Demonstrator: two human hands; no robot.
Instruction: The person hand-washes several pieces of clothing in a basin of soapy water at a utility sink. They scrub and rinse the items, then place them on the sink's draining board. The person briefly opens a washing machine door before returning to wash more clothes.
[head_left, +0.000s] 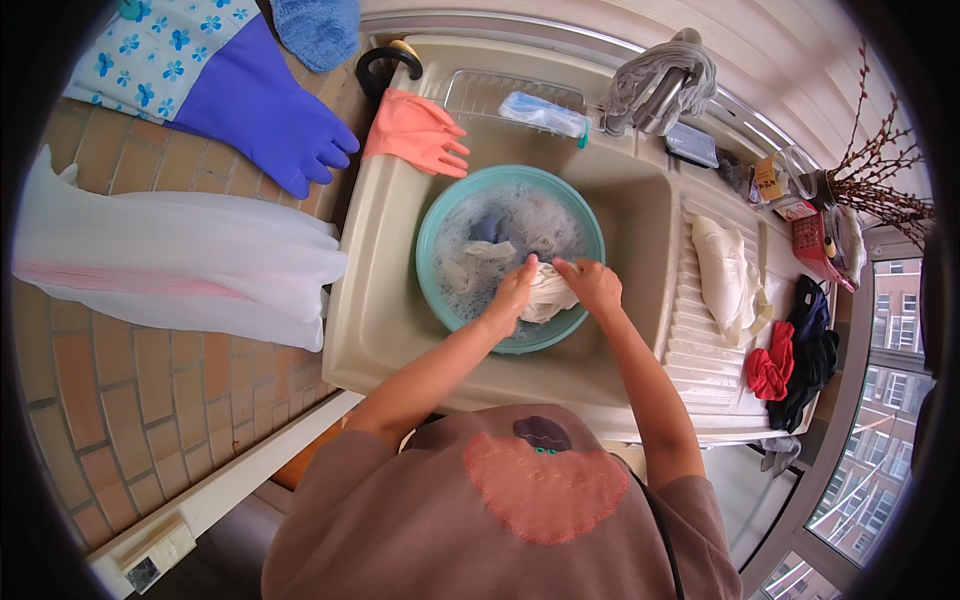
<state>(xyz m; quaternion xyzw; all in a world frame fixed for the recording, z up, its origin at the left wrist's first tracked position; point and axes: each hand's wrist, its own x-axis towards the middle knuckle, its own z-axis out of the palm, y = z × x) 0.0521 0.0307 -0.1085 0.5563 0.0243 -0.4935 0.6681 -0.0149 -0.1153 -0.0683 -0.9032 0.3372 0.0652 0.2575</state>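
A round turquoise basin (426, 262) of sudsy water stands in the beige sink (375, 330). Over its near right part, my left hand (514, 296) and my right hand (592, 286) grip a bunched white cloth (550, 294) between them, with both thumbs on top. Other fabric lies in the suds: a white piece (489, 250) and a blue one (486, 227). How much of the held cloth is under water is hidden by my hands.
A coral rubber glove (420, 133) hangs over the sink's left rim. Behind the basin are a wire rack (465, 94) and a faucet draped with a grey cloth (622, 82). White fabric (720, 270), red cloth (770, 360) and dark cloth (810, 352) lie on the right.
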